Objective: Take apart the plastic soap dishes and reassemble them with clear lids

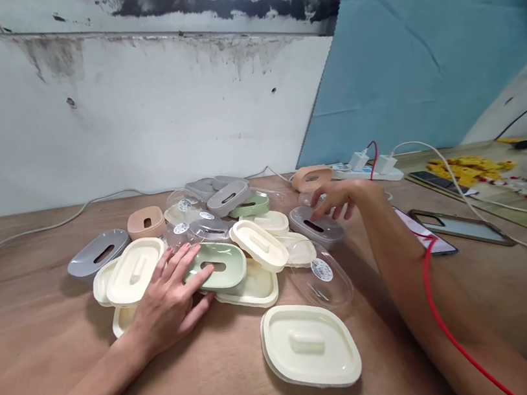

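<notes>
My left hand (174, 295) is at a light green oval dish (221, 262) with a slot in its middle. Its fingers lie over the dish's left side and the thumb is at the near edge, seemingly gripping the rim. Under the green dish lies a cream lid (256, 287). Left of the hand are stacked cream lids (132, 275). My right hand (342, 196), fingers loosely bent and apart, is over a grey slotted dish (319, 229), holding nothing visible; whether it touches the dish I cannot tell. A cream piece with a raised bar (311, 347) lies in front.
Clear plastic covers (321, 281) with round labels, grey dishes (228, 196) and peach dishes (146, 222) fill the pile. On the right are a power strip (382, 171), a phone (430, 233), a phone case (461, 228) and yellow pieces (468, 169). A red cable (431, 291) crosses my right forearm.
</notes>
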`<action>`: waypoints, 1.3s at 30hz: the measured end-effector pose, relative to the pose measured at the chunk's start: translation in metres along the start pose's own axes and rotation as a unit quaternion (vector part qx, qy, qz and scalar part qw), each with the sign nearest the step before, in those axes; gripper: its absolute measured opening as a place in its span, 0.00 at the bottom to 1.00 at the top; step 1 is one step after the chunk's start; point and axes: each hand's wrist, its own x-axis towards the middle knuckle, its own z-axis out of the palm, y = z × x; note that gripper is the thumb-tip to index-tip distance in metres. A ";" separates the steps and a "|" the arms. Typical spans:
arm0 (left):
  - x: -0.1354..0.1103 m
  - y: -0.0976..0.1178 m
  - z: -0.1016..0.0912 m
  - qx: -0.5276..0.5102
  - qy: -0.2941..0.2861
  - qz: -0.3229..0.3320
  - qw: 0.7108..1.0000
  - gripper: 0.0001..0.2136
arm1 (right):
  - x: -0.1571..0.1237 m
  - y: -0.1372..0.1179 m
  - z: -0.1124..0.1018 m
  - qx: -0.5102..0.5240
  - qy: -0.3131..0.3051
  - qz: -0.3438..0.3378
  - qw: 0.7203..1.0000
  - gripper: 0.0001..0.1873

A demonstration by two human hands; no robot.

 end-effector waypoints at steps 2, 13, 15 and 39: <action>0.001 -0.001 0.001 0.028 0.013 -0.018 0.999 0.22 | -0.001 -0.008 0.001 0.026 -0.046 -0.025 0.998 0.30; 0.003 0.000 -0.008 0.038 0.063 0.008 0.997 0.18 | -0.124 -0.120 0.021 0.090 0.005 -0.402 0.911 0.33; 0.001 -0.001 -0.015 0.052 0.063 -0.005 0.997 0.18 | -0.149 -0.128 0.048 0.059 -0.018 -0.433 0.899 0.44; -0.006 -0.061 0.016 -0.099 -0.024 -0.165 0.981 0.45 | -0.067 -0.089 0.134 -0.117 0.067 -0.395 0.909 0.61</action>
